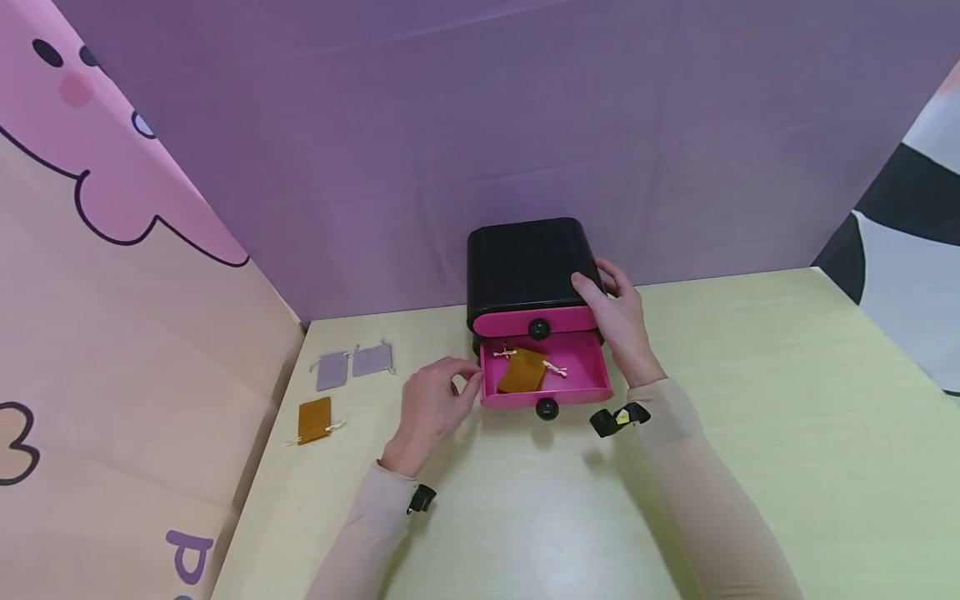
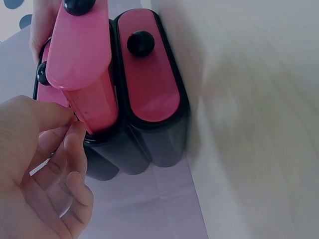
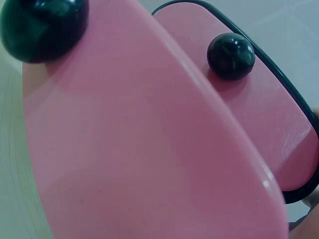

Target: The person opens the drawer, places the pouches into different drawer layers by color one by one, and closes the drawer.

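Observation:
A small black drawer cabinet [image 1: 528,262] with pink drawer fronts stands at the back of the table. Its middle drawer [image 1: 588,367] is pulled out and holds a mustard-brown drawstring pouch [image 1: 522,371] with pale cords. My left hand [image 1: 438,400] is at the drawer's left side, thumb and forefinger pinching at the side rim. In the left wrist view, those fingertips [image 2: 75,119] meet right at the rim of the drawer wall [image 2: 92,107]. My right hand [image 1: 621,321] grips the cabinet's right side, thumb on the top edge, fingers partly hidden behind it.
Two grey drawstring pouches [image 1: 372,360] and another mustard-brown pouch [image 1: 314,419] lie on the table [image 1: 750,400] at the left. The top drawer [image 1: 502,322] and bottom drawer [image 2: 152,84] are closed. A purple cloth wall [image 1: 487,150] rises close behind the cabinet.

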A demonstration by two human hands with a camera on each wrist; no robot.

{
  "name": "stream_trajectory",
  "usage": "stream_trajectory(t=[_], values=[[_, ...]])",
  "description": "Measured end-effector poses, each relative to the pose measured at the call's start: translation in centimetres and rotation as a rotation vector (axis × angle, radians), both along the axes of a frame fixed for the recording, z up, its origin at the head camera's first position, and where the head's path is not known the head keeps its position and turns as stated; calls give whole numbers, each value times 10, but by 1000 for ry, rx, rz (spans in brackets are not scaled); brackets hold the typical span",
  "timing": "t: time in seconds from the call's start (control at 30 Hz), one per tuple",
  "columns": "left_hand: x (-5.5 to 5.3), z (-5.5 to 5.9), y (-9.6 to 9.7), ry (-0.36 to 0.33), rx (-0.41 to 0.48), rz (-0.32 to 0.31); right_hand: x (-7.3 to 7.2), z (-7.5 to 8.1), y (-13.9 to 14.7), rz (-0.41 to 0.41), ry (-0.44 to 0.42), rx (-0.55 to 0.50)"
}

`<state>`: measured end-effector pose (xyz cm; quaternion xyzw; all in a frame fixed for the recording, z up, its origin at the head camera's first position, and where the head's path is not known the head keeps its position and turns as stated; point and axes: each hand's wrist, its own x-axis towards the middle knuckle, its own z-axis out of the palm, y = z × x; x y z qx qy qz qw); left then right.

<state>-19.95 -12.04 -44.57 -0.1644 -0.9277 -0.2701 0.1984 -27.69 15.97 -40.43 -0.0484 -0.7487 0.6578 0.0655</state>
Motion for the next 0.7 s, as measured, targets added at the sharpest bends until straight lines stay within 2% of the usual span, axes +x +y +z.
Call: stream_trajectory(t=[0.2, 0.33, 0.7], values=[[2, -4, -11, -11, -3, 20, -1, -1, -1, 4, -4, 3], [4, -10, -20, -23, -8, 38, 0, -1, -3, 4, -3, 1], [8, -25, -36, -26, -78, 72, 0, 1, -3, -1, -6, 4]])
